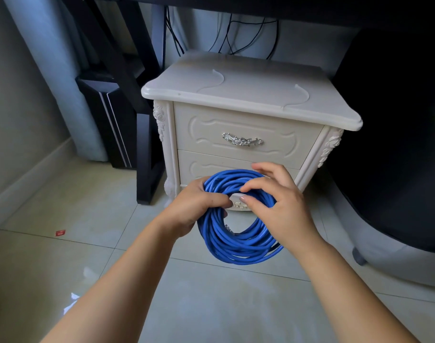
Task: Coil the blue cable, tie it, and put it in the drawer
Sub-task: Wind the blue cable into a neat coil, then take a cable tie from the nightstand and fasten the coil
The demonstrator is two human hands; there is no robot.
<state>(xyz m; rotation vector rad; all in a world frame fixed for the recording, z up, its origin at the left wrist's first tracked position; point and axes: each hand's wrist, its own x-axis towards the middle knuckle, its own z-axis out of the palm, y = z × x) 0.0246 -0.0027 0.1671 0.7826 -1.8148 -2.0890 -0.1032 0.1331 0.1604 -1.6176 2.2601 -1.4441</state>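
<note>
The blue cable is wound into a round coil of several loops, held in the air in front of a white nightstand. My left hand grips the coil's left side, fingers curled round the bundle. My right hand is at the coil's upper right, thumb and fingers pinching strands near the top. The nightstand's upper drawer is closed, with a silver handle. The lower drawer is partly hidden behind the coil and hands.
A black desk leg and a dark computer tower stand left of the nightstand. A dark chair fills the right side. Black wires hang behind. A small red scrap lies on the tiled floor.
</note>
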